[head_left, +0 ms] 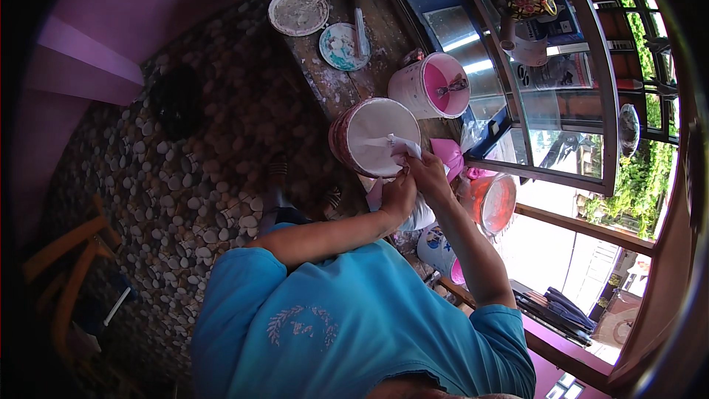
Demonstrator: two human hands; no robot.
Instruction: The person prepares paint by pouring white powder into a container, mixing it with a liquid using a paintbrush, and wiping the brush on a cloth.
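Note:
Both of my hands are together at the near right rim of a large bucket (374,124) with a pale inside and a reddish outer wall. My left hand (399,196) is closed, its fingers gathered close to the other hand. My right hand (428,174) grips a crumpled white bag (405,145), whose tip sticks out over the bucket's mouth. A white streak shows by the tip; whether it is poured material or part of the bag, I cannot tell. My fingers partly hide the bag and whatever the left hand pinches.
Beyond stands a white bucket (430,87) with pink paint inside. A paint-smeared lid (298,12) and a teal-stained lid (343,47) lie on the wooden bench (306,59). An orange-red container (493,203) is at right, below a glass-fronted cabinet (535,96). Pebble-patterned floor (185,199) spreads left.

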